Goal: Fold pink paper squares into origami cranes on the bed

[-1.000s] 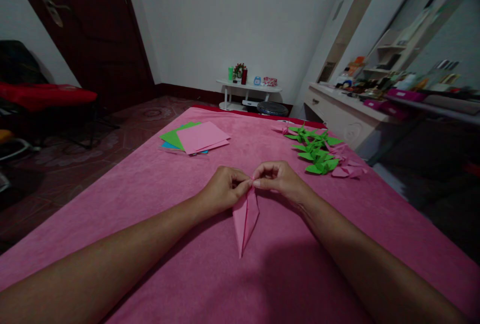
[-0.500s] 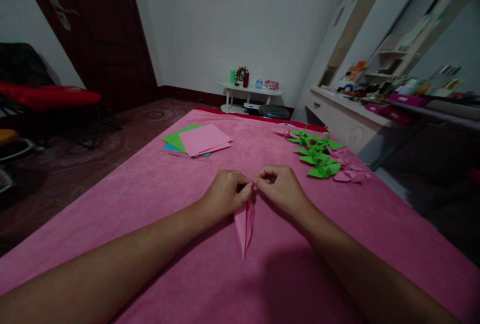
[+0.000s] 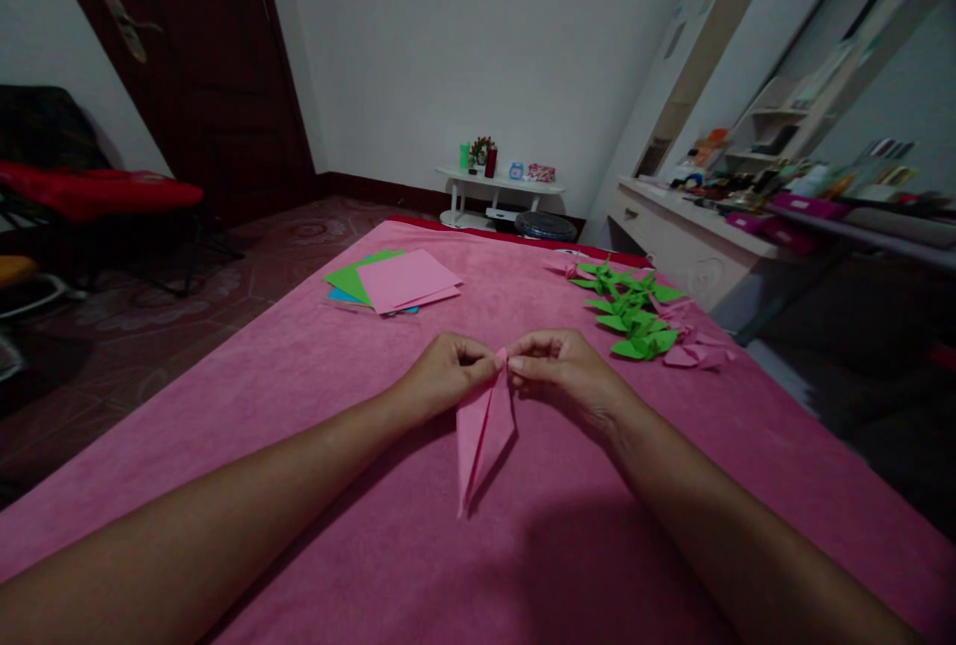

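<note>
Pink paper (image 3: 484,431) top hidden between hands (image 3: 446,378) (image 3: 562,371)

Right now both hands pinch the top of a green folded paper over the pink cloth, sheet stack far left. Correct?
No. The folded paper is pink, not green; the head view shows it. The left hand and right hand do pinch its top over the pink cloth, sheet stack far left.
</note>
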Motion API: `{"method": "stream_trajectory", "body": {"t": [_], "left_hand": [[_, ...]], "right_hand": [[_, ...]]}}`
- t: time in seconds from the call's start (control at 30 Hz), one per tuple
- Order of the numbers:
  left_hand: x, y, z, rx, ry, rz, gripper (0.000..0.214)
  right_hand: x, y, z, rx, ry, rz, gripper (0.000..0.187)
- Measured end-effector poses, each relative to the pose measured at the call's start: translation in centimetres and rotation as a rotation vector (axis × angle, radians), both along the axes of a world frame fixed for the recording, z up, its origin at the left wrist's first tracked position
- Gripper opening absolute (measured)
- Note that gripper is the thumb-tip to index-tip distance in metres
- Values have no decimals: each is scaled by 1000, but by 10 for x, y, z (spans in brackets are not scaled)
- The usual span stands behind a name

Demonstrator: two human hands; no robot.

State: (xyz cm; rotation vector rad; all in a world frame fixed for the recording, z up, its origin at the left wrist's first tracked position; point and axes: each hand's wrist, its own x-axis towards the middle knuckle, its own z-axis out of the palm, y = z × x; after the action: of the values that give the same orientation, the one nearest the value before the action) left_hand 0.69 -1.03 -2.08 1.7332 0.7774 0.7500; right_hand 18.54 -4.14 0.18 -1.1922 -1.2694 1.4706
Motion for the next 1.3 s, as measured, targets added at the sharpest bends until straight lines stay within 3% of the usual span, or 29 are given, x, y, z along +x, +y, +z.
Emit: {"method": "stream_trajectory", "body": {"t": [0.3, 0.57, 0.93, 1.1, 1.3], "left_hand": [[1, -3, 2, 108, 60, 34, 34], [0, -1, 2, 189, 108, -55, 34], [1, -7, 9, 204, 133, -102, 23], [1, -8, 10, 92, 87, -100, 26], [3, -13, 8, -362, -150, -68, 29]], "right_hand": [[-2, 1, -8, 7, -26, -46, 30], [2, 2, -8, 22, -57, -17, 30], [0, -1, -3, -33, -33, -14, 9], [1, -1, -2, -28, -18, -16, 9], [4, 0, -3, 8, 23, 22, 12]]}}
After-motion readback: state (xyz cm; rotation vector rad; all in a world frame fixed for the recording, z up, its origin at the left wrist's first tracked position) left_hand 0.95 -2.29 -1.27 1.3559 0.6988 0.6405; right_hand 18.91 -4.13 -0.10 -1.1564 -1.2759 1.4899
